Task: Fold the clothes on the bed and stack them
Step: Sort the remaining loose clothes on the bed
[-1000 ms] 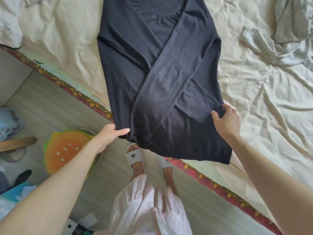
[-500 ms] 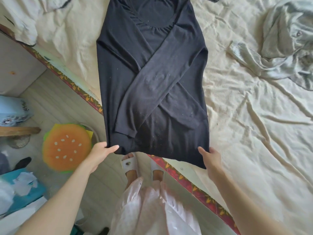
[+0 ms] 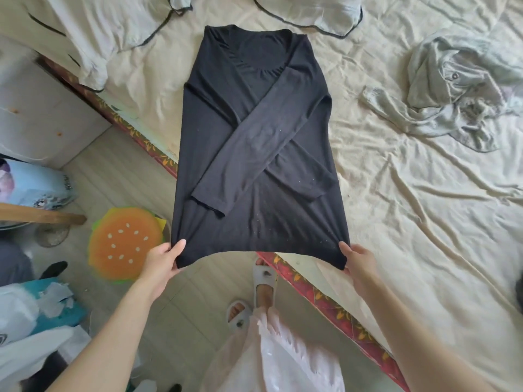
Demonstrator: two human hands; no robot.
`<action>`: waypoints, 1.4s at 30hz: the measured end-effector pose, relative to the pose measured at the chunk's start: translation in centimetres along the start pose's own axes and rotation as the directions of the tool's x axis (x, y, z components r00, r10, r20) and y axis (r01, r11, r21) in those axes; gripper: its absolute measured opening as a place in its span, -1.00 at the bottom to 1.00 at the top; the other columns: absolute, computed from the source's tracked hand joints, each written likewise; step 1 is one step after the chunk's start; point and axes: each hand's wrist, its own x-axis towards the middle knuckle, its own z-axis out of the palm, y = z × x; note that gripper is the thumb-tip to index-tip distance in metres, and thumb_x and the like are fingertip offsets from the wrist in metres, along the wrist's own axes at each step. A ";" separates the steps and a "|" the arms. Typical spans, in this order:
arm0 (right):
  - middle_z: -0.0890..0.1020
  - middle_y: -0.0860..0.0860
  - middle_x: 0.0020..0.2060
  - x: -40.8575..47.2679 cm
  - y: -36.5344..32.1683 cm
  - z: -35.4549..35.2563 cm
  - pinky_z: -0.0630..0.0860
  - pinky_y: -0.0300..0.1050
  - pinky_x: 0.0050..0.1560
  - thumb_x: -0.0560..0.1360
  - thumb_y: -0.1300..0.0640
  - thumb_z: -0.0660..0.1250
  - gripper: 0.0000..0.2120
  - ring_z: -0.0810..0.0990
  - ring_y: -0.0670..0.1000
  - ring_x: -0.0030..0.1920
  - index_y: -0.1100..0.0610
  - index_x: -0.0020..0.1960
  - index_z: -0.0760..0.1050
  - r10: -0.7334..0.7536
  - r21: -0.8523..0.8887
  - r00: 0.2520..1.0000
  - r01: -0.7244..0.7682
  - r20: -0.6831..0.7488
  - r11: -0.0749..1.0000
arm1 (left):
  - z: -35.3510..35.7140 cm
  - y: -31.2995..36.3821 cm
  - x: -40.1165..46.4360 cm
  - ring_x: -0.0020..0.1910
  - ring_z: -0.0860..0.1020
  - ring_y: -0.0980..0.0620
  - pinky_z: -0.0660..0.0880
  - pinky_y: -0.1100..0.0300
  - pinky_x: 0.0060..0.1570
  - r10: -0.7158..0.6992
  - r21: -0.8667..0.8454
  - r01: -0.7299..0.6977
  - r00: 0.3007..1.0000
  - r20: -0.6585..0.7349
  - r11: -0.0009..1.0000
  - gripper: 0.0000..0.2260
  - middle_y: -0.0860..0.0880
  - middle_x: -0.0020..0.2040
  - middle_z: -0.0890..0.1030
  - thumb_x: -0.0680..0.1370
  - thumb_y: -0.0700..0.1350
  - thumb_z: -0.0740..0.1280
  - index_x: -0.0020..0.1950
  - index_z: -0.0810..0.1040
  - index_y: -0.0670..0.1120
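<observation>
Now pinching the black top [image 3: 254,154] hem: left hand [image 3: 162,260] at 8 o'clock, right hand [image 3: 357,260] moved down to 4. Ready to fold upward on bed [image 3: 424,222].

- Bare bed sheet [image 3: 424,222] right of the black top [image 3: 254,137]: wide open, creases only.
- Far right: crumpled grey garment [image 3: 458,89] takes that corner.
- Head end: white bedding [image 3: 305,12] just beyond the collar, tight gap.
- Left: bed edge [image 3: 135,131] close, narrow sheet strip.
- Floor left cluttered: burger cushion [image 3: 124,244], wooden handle [image 3: 42,215].
</observation>
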 end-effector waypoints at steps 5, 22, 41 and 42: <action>0.58 0.21 -0.05 -3.8 0.7 -2.0 0.47 0.16 0.22 0.60 0.14 0.23 -0.78 0.56 0.21 0.00 0.25 -0.13 0.49 0.016 0.030 1.000 -0.015 -0.026 0.999 | -1.2 0.0 -3.9 0.16 0.53 -0.16 0.52 0.02 -0.05 -0.038 -0.066 0.039 0.999 0.012 0.997 -0.81 -0.17 0.18 0.56 0.59 -0.17 0.28 0.16 0.49 -0.23; 0.53 0.05 -0.11 -4.8 -7.5 -3.7 0.46 -0.04 0.01 0.55 0.31 0.27 -0.88 0.51 0.06 0.02 0.16 -0.14 0.43 -0.044 0.604 0.998 0.012 0.038 0.797 | -0.1 8.9 -4.2 0.13 0.52 -0.17 0.50 -0.03 0.09 0.121 -0.244 -0.130 0.991 -0.051 0.961 -0.71 -0.19 0.19 0.54 0.57 -0.25 0.30 0.28 0.45 -0.28; 0.59 -0.02 -0.10 13.2 -29.3 3.2 0.48 -0.15 0.00 0.58 0.26 0.23 -0.85 0.58 -0.07 -0.09 0.07 0.04 0.52 -0.095 0.577 0.991 0.026 0.090 0.816 | 6.5 28.7 15.8 -0.08 0.58 -0.01 0.53 0.22 -0.28 0.126 -0.201 -0.171 0.967 -0.221 0.964 -0.90 -0.10 -0.01 0.58 0.56 -0.23 0.33 0.06 0.51 -0.19; 0.59 -0.03 -0.10 14.0 -30.5 3.6 0.50 -0.17 -0.05 0.58 0.26 0.24 -0.84 0.58 -0.07 -0.09 0.09 0.10 0.51 -0.100 0.581 0.991 0.033 0.085 0.814 | 6.9 29.6 16.7 -0.12 0.58 0.03 0.52 0.24 -0.30 0.132 -0.203 -0.174 0.970 -0.206 0.964 -0.91 -0.08 -0.05 0.58 0.57 -0.24 0.31 0.06 0.51 -0.19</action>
